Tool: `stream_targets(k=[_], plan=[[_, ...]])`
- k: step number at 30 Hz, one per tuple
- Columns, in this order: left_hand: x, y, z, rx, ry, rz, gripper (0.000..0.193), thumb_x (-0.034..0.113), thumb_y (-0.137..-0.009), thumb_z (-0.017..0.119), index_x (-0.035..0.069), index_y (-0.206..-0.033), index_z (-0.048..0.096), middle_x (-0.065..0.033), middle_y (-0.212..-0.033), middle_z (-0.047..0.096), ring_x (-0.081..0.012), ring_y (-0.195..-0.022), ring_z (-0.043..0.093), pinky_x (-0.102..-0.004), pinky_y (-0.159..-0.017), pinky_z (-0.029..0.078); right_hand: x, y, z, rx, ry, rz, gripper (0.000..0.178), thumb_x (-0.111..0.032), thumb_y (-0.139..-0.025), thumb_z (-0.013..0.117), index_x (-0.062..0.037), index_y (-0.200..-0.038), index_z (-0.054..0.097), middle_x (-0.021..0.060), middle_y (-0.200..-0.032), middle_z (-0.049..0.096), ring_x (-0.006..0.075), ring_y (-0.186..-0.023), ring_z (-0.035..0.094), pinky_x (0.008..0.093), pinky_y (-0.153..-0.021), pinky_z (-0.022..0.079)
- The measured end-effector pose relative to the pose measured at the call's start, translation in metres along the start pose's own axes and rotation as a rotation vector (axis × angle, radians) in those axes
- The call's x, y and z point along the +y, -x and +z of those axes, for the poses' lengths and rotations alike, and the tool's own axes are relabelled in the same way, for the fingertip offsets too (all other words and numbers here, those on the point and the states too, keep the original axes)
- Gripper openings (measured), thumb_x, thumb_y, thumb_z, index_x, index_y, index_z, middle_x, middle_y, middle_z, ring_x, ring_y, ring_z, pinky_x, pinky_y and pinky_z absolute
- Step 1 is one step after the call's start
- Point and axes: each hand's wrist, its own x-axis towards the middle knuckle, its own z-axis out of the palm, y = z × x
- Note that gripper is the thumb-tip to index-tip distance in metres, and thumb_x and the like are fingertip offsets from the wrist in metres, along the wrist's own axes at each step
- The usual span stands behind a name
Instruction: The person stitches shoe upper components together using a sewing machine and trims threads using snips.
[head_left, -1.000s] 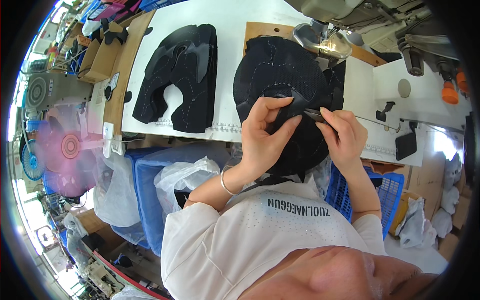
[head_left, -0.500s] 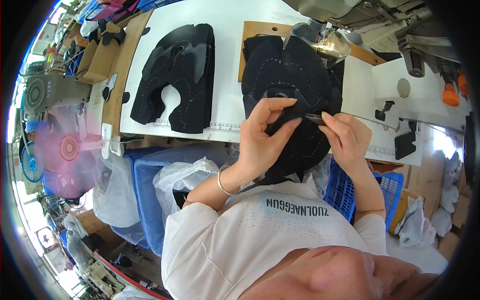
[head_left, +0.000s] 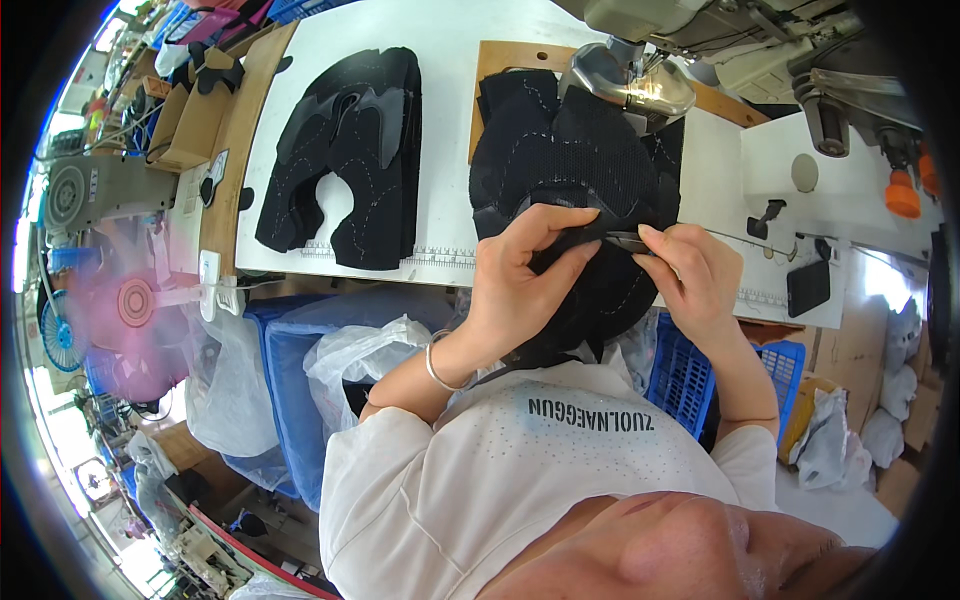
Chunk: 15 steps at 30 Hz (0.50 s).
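A black padded fabric piece (head_left: 555, 140) with white stitch lines hangs over the table's front edge, in front of me. My left hand (head_left: 515, 285) pinches a fold of it between thumb and fingertips. In my right hand (head_left: 697, 275), the fingers are closed on a small pointed metal tool (head_left: 627, 241), its tip at the fabric beside my left fingertips. Whether it is tweezers or thread snips I cannot make out. Further left on the white table (head_left: 450, 110) lies a stack of similar black pieces (head_left: 385, 195), arch-shaped.
The sewing machine's metal head (head_left: 630, 80) sits just beyond the fabric. Small black parts (head_left: 808, 288) lie on the table to the right. Below the table are a blue crate (head_left: 682, 370) and a blue bin with plastic bags (head_left: 300, 370). A pink fan (head_left: 137, 302) spins at left.
The black fabric has shifted slightly, its upper part leaning a little to the left. Both hands keep their pinch, with the tool's tip still beside the left fingertips.
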Motion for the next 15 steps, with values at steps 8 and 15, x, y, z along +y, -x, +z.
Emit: stream_targets(k=[8, 15], plan=[[-0.002, -0.001, -0.005, -0.05, -0.033, 0.003, 0.026, -0.004, -0.083, 0.07, 0.001, -0.108, 0.067, -0.007, -0.085, 0.07, -0.0074, -0.074, 0.063, -0.022, -0.065, 0.049, 0.006, 0.0, -0.008, -0.06, -0.005, -0.072, 0.041, -0.011, -0.068, 0.081, -0.0083, -0.105, 0.066, 0.0018, -0.071, 0.057, 0.0166, -0.055, 0.056, 0.0282, -0.047, 0.041], [0.002, -0.002, -0.005, -0.137, -0.09, 0.001, 0.025, -0.009, -0.083, 0.069, -0.003, -0.107, 0.066, -0.0084, -0.095, 0.073, -0.0087, -0.088, 0.067, -0.0193, -0.076, 0.051, 0.005, -0.004, -0.016, -0.113, -0.035, -0.05, 0.043, -0.012, -0.067, 0.081, -0.0086, -0.106, 0.066, 0.0014, -0.072, 0.056, 0.016, -0.056, 0.056, 0.0285, -0.047, 0.042]])
